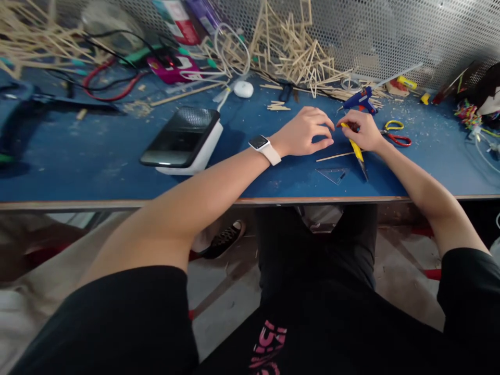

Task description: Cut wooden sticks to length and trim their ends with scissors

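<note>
The tabletop [117, 182] is blue, flecked with pale specks. Toward two o'clock, the held tool [355, 148] is bright yellow with a dark tip, the scissors [407, 141] have one yellow loop and one red, and the glue gun [357, 100] is deep blue. At one o'clock, the sticks [312, 60] are straw-coloured, the panel [375, 31] silver-grey with a small-hole pattern. At eleven, a box [172, 74] is magenta. Pink lettering [267, 346] marks the black shirt [332, 323] at six.
</note>
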Tool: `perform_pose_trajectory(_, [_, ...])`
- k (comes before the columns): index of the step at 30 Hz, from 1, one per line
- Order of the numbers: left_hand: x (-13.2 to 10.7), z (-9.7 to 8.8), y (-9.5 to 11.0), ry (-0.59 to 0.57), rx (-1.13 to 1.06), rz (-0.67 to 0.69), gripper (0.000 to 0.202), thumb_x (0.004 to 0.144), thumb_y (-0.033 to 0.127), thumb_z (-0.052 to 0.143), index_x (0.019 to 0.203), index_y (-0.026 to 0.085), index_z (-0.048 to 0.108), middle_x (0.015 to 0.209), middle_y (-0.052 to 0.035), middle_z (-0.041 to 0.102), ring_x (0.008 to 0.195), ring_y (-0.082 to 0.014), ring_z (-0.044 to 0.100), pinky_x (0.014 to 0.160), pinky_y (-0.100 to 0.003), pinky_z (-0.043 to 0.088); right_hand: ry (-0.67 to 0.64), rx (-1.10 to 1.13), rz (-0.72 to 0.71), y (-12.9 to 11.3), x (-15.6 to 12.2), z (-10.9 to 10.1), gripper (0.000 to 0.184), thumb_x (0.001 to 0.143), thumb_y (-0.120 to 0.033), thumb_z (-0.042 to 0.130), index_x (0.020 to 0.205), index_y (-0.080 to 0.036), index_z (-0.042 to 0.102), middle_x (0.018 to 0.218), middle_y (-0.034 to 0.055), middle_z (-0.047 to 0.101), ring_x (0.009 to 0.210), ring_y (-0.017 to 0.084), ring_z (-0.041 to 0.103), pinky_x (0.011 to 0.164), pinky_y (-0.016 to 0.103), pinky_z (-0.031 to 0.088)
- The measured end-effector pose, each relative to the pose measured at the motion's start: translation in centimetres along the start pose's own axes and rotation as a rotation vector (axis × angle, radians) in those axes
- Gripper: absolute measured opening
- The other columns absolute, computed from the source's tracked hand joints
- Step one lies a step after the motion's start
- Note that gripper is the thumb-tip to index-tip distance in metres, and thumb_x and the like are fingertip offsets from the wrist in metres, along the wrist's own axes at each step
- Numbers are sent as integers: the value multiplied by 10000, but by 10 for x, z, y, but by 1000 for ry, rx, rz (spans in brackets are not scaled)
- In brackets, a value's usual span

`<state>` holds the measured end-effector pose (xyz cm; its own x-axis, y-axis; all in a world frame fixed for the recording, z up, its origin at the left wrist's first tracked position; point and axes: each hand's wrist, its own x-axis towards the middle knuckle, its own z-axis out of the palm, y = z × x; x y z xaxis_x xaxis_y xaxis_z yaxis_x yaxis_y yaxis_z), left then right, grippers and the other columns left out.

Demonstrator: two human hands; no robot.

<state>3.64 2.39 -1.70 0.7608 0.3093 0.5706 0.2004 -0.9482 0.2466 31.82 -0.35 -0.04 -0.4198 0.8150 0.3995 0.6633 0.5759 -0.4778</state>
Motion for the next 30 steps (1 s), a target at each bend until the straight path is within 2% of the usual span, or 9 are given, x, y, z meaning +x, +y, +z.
perform_pose_trajectory(5, [1, 4, -4, -1, 20, 8, 453, 1142, 565, 592, 1003, 253, 889, 1337, -155, 849, 1343, -422, 733, 1272, -736, 458, 10, -11, -18, -2, 1, 3, 317, 929, -552, 677, 1051, -301, 828, 1043, 94, 776, 883, 287, 650, 941, 523, 605])
perform_pose_trajectory(9, [3, 8, -6, -10, 46, 4, 456, 1140, 574, 568, 996, 279, 884, 1362, -150, 845, 1366, -431, 723, 1269, -753, 447, -18, -23, 23, 5, 2, 1, 317, 910, -581, 707, 1029, -311, 823, 1060, 99, 788, 972, 314, 673, 1030, 553, 607])
perform_pose_trajectory(13, [3, 5, -6, -26, 130, 22, 482, 1155, 667, 529, 979, 351, 847, 1416, -88, 826, 1375, -401, 680, 1250, -729, 427, -15, -33, 42, 8, 3, -3, 334, 946, -630, 723, 1013, -313, 805, 1043, 62, 794, 1021, 270, 654, 1085, 495, 600])
perform_pose_trajectory(16, [1, -3, -2, -69, 198, 8, 565, 1252, 689, 402, 1072, 353, 818, 1452, -11, 789, 1406, -301, 569, 1268, -634, 404, -2, -45, 68, 6, 4, -5, 342, 953, -689, 759, 1000, -353, 792, 880, 17, 745, 986, 253, 625, 1029, 465, 605])
perform_pose_trajectory(19, [0, -10, 2, -159, 266, -9, 642, 1353, 594, 220, 1240, 267, 761, 1587, 50, 682, 1430, -168, 416, 1346, -507, 302, -25, -73, 79, 1, 4, -7, 271, 989, -600, 777, 1048, -338, 812, 903, -15, 731, 913, 192, 578, 995, 400, 586])
perform_pose_trajectory(22, [0, -12, 2, -107, 323, -27, 759, 1316, 721, 175, 1148, 253, 748, 1588, 26, 681, 1385, -198, 390, 1303, -490, 306, -43, -76, 51, -5, 2, -10, 191, 1051, -440, 742, 1123, -279, 817, 1077, -23, 766, 921, 131, 561, 1039, 323, 568])
perform_pose_trajectory(25, [-1, -12, 3, -96, 329, 14, 797, 1312, 718, 147, 1143, 252, 772, 1631, 1, 652, 1386, -212, 396, 1303, -523, 313, -34, -67, 33, -12, 0, -14, 130, 1059, -391, 716, 1079, -310, 816, 1192, -5, 778, 952, 162, 619, 1072, 364, 615])
perform_pose_trajectory(30, [-7, -8, 6, -41, 291, 44, 692, 1326, 642, 274, 1090, 241, 787, 1600, -40, 686, 1414, -243, 460, 1275, -568, 346, -70, -95, 33, -19, -2, -16, 225, 1064, -557, 680, 1099, -392, 829, 1229, 9, 808, 1036, 261, 716, 1179, 515, 667])
